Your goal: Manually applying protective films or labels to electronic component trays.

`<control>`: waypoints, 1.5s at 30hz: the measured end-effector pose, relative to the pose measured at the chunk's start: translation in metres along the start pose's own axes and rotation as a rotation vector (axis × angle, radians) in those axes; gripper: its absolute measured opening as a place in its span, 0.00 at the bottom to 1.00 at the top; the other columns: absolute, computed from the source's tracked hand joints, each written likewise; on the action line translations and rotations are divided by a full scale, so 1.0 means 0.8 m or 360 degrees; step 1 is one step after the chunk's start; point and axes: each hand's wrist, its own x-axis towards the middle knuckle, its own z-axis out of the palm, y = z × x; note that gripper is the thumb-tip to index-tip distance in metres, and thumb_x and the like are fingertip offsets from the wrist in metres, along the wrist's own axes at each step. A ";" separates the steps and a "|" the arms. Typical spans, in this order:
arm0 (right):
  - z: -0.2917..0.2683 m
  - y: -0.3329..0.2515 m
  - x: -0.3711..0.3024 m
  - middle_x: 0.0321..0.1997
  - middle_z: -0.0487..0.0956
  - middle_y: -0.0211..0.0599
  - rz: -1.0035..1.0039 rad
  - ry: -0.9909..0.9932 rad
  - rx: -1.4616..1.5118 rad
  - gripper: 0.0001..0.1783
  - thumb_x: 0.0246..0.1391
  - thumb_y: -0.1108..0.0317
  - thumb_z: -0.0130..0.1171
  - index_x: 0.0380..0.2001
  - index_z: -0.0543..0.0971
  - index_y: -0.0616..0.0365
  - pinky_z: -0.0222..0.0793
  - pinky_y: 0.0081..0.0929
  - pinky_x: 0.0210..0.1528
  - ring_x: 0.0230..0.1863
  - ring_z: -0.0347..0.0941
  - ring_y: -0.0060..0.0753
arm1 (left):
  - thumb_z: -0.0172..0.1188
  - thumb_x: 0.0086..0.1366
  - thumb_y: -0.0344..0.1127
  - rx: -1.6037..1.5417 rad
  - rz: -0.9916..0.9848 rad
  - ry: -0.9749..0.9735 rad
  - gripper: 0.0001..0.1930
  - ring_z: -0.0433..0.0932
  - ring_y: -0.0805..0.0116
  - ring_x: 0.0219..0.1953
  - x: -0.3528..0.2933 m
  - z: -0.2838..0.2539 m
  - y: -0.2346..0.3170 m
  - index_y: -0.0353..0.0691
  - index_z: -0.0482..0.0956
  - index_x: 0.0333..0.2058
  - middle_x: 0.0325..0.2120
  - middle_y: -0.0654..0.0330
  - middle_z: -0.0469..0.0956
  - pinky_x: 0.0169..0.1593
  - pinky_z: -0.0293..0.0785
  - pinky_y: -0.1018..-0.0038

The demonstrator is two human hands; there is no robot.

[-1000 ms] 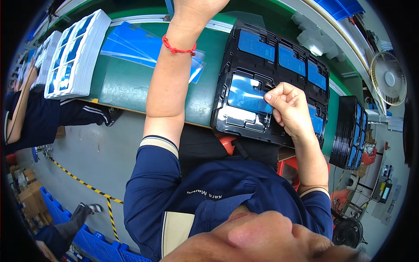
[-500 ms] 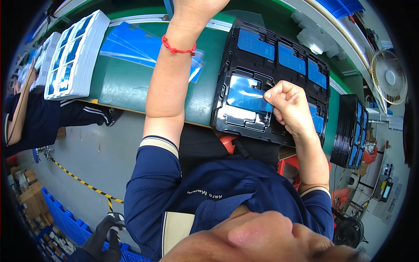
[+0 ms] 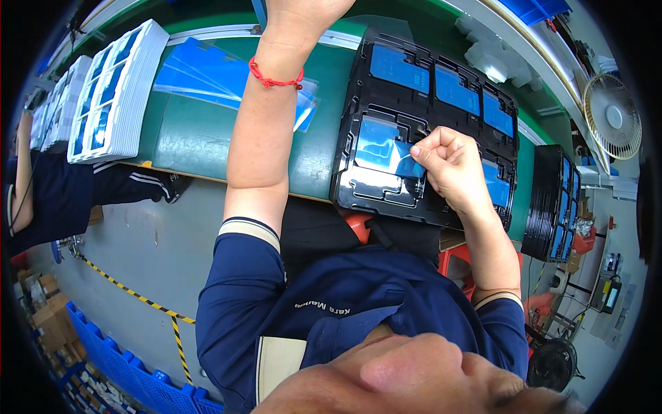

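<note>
A black plastic tray lies on the table before me, with blue film-covered pieces in its compartments. My right hand is closed in a pinch at the right edge of a glossy blue film piece over the near left compartment. Light glares off that film's surface. My left arm reaches far across the table, and my left hand runs out of the top of the picture, so its fingers are hidden. Under that forearm several clear and blue film sheets lie fanned out.
Stacked white trays with blue pieces stand at the left end of the green table. A stack of black trays stands on the right, near a fan. Another person's arm shows at the far left.
My right hand stays pinched on the blue film's edge and has barely moved. The left arm holds its place. At the far left, the other person's arm has shifted away from the white trays.
</note>
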 end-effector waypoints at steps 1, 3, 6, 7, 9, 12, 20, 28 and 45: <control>0.002 0.002 0.000 0.15 0.73 0.26 -0.0050 0.0052 -0.0123 0.05 0.50 0.76 0.60 0.24 0.75 0.63 0.56 0.11 0.15 0.13 0.63 0.09 | 0.61 0.54 0.31 0.0000 -0.0005 -0.0004 0.10 0.81 0.59 0.25 0.000 -0.001 0.001 0.31 0.80 0.33 0.23 0.46 0.79 0.30 0.73 0.72; 0.006 0.003 -0.002 0.15 0.74 0.26 -0.0093 0.0112 -0.0246 0.05 0.49 0.75 0.60 0.23 0.75 0.63 0.59 0.11 0.18 0.15 0.64 0.09 | 0.61 0.54 0.31 -0.0014 -0.0010 0.0001 0.09 0.81 0.61 0.25 -0.001 0.000 0.000 0.31 0.80 0.33 0.22 0.47 0.79 0.30 0.73 0.73; 0.007 0.010 -0.003 0.15 0.75 0.28 -0.0199 0.0194 -0.0487 0.05 0.46 0.74 0.61 0.21 0.76 0.62 0.63 0.15 0.21 0.17 0.68 0.12 | 0.61 0.55 0.31 -0.0025 -0.0064 -0.0036 0.09 0.80 0.64 0.24 -0.001 -0.001 0.006 0.31 0.80 0.33 0.21 0.48 0.79 0.29 0.73 0.74; 0.007 0.011 -0.005 0.15 0.75 0.28 -0.0193 0.0203 -0.0485 0.05 0.46 0.74 0.61 0.21 0.76 0.62 0.63 0.15 0.21 0.17 0.68 0.12 | 0.61 0.55 0.30 -0.0022 -0.0113 -0.0077 0.09 0.80 0.64 0.23 -0.002 -0.001 0.009 0.30 0.80 0.33 0.21 0.48 0.79 0.29 0.73 0.74; 0.010 0.011 -0.006 0.15 0.74 0.24 -0.0375 0.0208 -0.0725 0.04 0.49 0.75 0.60 0.25 0.74 0.63 0.57 0.11 0.19 0.15 0.64 0.08 | 0.60 0.55 0.30 -0.0035 -0.0115 -0.0081 0.09 0.80 0.65 0.23 -0.003 -0.001 0.012 0.31 0.80 0.33 0.20 0.49 0.79 0.28 0.72 0.74; 0.013 0.003 -0.012 0.13 0.73 0.28 -0.0443 0.0221 -0.1028 0.10 0.46 0.75 0.61 0.33 0.73 0.62 0.61 0.16 0.19 0.14 0.66 0.14 | 0.61 0.55 0.31 -0.0061 -0.0129 -0.0084 0.09 0.80 0.65 0.22 -0.003 0.002 0.012 0.31 0.81 0.33 0.20 0.49 0.79 0.28 0.72 0.75; -0.029 -0.023 -0.022 0.15 0.73 0.33 -0.0626 0.0855 -0.1148 0.26 0.44 0.72 0.64 0.48 0.69 0.58 0.69 0.23 0.23 0.17 0.72 0.26 | 0.61 0.54 0.32 0.0085 -0.0034 -0.0023 0.10 0.80 0.64 0.23 0.004 0.001 0.006 0.31 0.81 0.33 0.22 0.47 0.79 0.29 0.72 0.74; -0.214 0.076 -0.024 0.18 0.73 0.41 -0.0409 0.1124 -0.1529 0.18 0.50 0.56 0.62 0.30 0.78 0.63 0.64 0.29 0.26 0.20 0.66 0.25 | 0.59 0.52 0.41 0.0316 0.0218 0.0048 0.10 0.78 0.50 0.28 -0.014 0.021 -0.039 0.43 0.82 0.28 0.24 0.52 0.79 0.31 0.75 0.60; -0.230 0.070 -0.040 0.35 0.76 0.29 -0.0370 0.0342 0.0584 0.09 0.55 0.67 0.57 0.37 0.72 0.58 0.67 0.18 0.42 0.36 0.72 0.19 | 0.60 0.55 0.38 0.0284 -0.0009 -0.0186 0.12 0.79 0.51 0.31 -0.023 0.030 -0.027 0.35 0.82 0.32 0.30 0.49 0.80 0.37 0.76 0.64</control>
